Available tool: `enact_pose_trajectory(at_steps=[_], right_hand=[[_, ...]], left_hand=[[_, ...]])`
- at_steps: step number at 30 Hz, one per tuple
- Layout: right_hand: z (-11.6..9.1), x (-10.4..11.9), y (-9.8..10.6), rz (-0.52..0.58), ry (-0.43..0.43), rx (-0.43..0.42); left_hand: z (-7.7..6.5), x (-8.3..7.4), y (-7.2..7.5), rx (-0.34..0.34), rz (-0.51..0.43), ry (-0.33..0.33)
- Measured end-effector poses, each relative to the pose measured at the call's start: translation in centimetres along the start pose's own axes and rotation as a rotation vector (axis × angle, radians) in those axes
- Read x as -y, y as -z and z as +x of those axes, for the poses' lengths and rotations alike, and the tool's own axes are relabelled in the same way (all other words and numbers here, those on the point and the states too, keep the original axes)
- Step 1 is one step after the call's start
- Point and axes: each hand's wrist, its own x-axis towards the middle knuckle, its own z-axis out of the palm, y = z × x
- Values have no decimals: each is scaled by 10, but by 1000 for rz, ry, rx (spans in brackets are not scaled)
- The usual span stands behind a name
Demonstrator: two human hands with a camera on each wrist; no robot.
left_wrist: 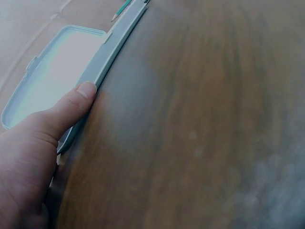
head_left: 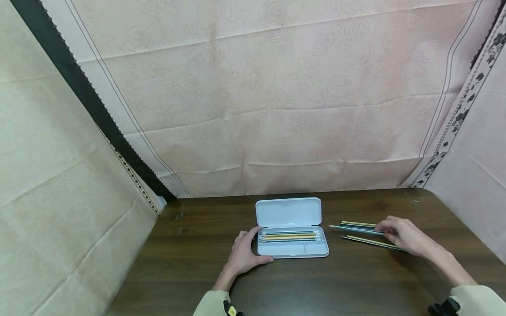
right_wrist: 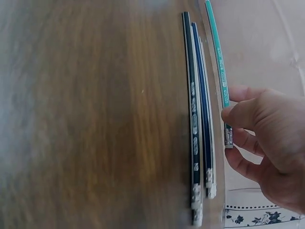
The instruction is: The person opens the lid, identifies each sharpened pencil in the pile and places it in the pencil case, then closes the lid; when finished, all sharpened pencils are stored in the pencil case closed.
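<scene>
A pale blue pencil case point(head_left: 278, 250) lies with its lid raised on the table, several pencils point(head_left: 290, 237) side by side in its rear compartment. At its left end, my left hand point(head_left: 242, 254) grips it, thumb point(left_wrist: 76, 102) along the front edge and fingers toward the hinge side. My right hand point(head_left: 405, 235) pinches a green pencil point(right_wrist: 220, 67) near its eraser end, the sharpened tip pointing left toward the case. Beneath and beside that hand, more pencils lie on the table, among them a black pencil point(right_wrist: 194, 124) and a dark blue pencil point(right_wrist: 204, 100).
The brown wooden table point(head_left: 189, 263) has a rounded far right corner. Behind it hangs a cream patterned cloth point(head_left: 276, 109), with similar cloth on the left point(head_left: 59, 197) and right point(head_left: 474, 175) sides.
</scene>
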Motion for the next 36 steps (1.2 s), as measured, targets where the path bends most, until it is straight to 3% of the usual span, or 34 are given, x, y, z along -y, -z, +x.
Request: enact_pose_trajectory(at_steps=[13,28,36], right_hand=[[19,17,-6,40,11,2],[40,35,-19,108,-24,86],[56,46,-30,150,-103,165]], left_hand=[[1,-1,0,-1,-1,3],[1,0,0,-3,6,-5],[0,0,0,-6,5,-11]])
